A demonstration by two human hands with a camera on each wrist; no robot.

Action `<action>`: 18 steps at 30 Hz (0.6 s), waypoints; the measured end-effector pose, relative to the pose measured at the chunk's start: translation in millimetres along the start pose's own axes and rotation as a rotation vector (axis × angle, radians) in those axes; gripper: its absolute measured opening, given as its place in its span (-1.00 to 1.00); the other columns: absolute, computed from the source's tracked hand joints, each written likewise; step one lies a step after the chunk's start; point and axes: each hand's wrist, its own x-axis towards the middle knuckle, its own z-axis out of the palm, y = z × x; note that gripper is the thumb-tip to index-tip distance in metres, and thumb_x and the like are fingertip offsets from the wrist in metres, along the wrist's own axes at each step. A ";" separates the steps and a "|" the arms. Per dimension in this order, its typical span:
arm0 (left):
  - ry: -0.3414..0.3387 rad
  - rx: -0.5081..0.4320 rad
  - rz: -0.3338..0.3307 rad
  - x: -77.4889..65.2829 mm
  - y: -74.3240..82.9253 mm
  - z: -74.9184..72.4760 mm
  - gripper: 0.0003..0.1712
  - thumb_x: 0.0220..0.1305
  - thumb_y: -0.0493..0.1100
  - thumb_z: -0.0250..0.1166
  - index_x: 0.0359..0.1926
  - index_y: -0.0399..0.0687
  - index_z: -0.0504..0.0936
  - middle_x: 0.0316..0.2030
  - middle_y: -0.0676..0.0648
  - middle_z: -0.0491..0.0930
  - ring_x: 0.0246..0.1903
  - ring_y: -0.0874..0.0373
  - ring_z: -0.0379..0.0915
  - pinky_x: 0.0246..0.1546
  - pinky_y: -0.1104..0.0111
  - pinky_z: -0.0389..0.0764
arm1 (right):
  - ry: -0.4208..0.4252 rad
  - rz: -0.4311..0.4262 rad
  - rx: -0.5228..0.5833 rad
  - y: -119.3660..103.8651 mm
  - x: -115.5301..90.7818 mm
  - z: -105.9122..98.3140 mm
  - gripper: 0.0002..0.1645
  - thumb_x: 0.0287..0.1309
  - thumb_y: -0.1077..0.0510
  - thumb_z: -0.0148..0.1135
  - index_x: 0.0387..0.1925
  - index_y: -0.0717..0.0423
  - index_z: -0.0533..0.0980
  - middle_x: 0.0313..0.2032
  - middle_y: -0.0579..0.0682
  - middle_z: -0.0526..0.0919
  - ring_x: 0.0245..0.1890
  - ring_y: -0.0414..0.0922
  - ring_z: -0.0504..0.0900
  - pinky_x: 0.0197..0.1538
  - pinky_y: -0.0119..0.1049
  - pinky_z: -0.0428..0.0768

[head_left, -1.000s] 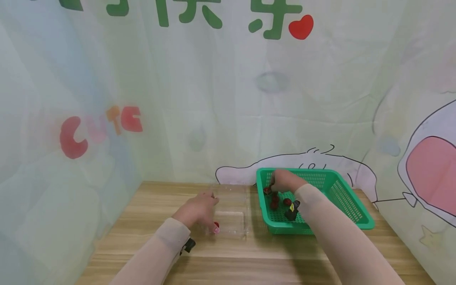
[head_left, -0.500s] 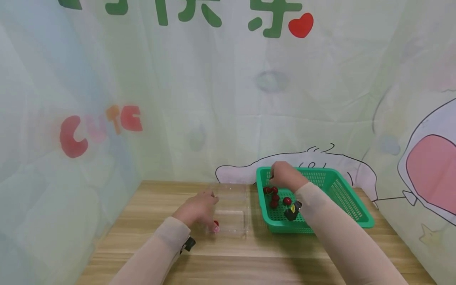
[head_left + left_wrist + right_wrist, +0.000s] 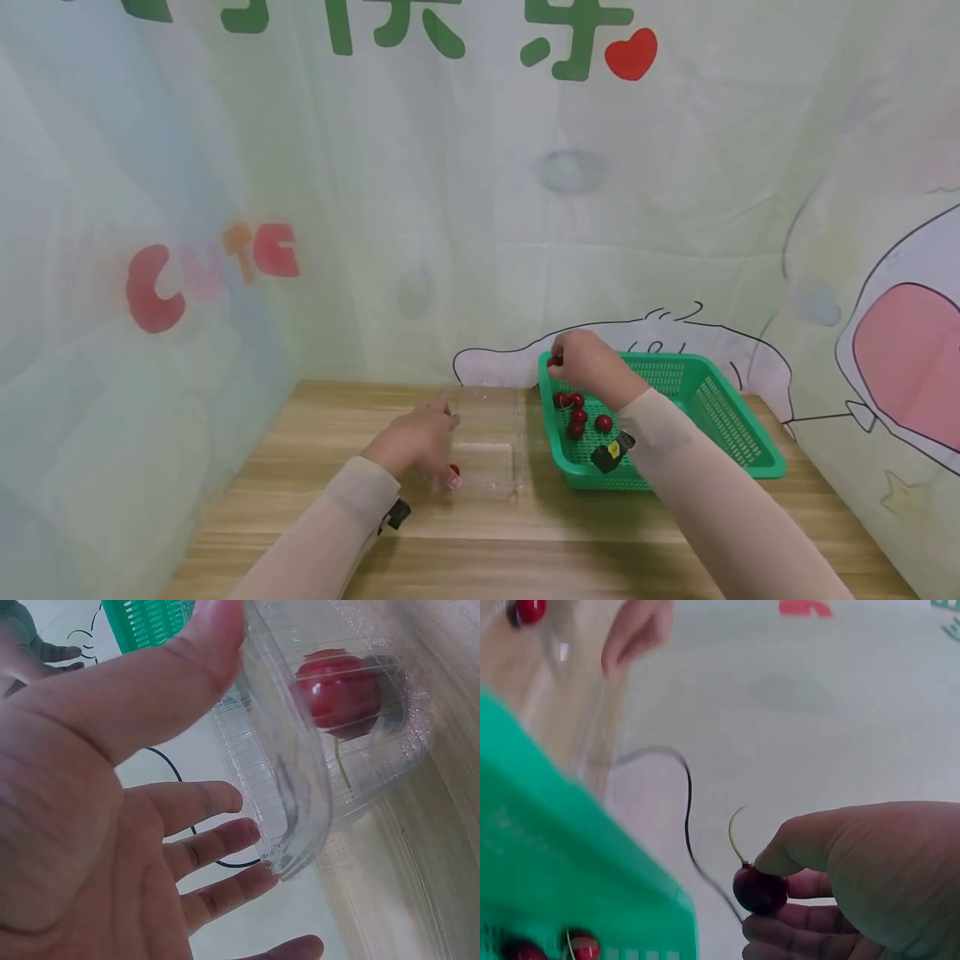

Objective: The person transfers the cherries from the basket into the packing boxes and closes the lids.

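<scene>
Pale sleeves (image 3: 315, 533) cross the wood-grain bench (image 3: 495, 558) from the bottom edge of the frame. At lower centre, the left hand (image 3: 415, 437) has relaxed fingers touching the wall of a clear plastic box (image 3: 483, 460); a red stemmed cherry (image 3: 341, 694) lies inside, near the box's lower left. Right of centre stands a green basket (image 3: 738, 425), several loose cherries (image 3: 576, 430) gathered towards its left end. Above that end, the right hand (image 3: 588, 367) pinches a dark cherry (image 3: 760, 890) by thumb and fingers, stem free. Behind hangs a printed curtain (image 3: 390, 250).
</scene>
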 end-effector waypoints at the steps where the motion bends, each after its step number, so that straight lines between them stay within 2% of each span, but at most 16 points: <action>1: 0.000 -0.002 0.000 0.1 -0.5 0.2 0.28 -0.11 0.09 0.93 0.62 -0.12 0.55 0.59 -0.28 0.45 0.52 -0.28 0.43 0.51 -0.25 0.61 | -0.002 -0.016 0.001 -5.9 -1.1 2.1 -0.73 0.51 0.18 0.39 0.06 0.29 0.75 -0.04 0.16 0.87 -0.19 -0.04 0.75 0.10 -0.04 0.84; 5: 0.002 -0.011 -0.002 1.4 -2.2 1.6 0.28 -0.11 0.09 0.93 0.62 -0.11 0.55 0.62 -0.28 0.43 0.56 -0.30 0.39 0.53 -0.28 0.58 | -0.004 -0.054 0.012 -27.8 -5.8 14.1 -0.73 0.51 0.16 0.45 0.07 0.25 0.79 0.02 0.15 0.87 -0.09 -0.05 0.78 0.19 -0.06 0.86; 9: 0.002 -0.006 0.003 2.9 -3.1 2.8 0.28 -0.11 0.11 0.92 0.62 -0.11 0.56 0.66 -0.28 0.39 0.60 -0.32 0.35 0.56 -0.30 0.54 | -0.031 -0.089 0.034 -44.9 -8.8 28.8 -0.82 0.48 0.17 0.48 -0.02 0.20 0.80 -0.08 0.09 0.85 -0.19 -0.09 0.72 0.01 -0.19 0.84; 18: -0.010 0.026 0.019 3.9 -2.8 0.8 0.28 -0.13 0.14 0.93 0.60 -0.14 0.57 0.52 -0.24 0.50 0.45 -0.23 0.47 0.45 -0.21 0.66 | -0.117 -0.203 0.048 -73.1 -15.1 67.0 -0.94 0.44 0.17 0.53 -0.19 0.08 0.79 -0.30 -0.05 0.78 -0.36 -0.14 0.62 -0.24 -0.32 0.71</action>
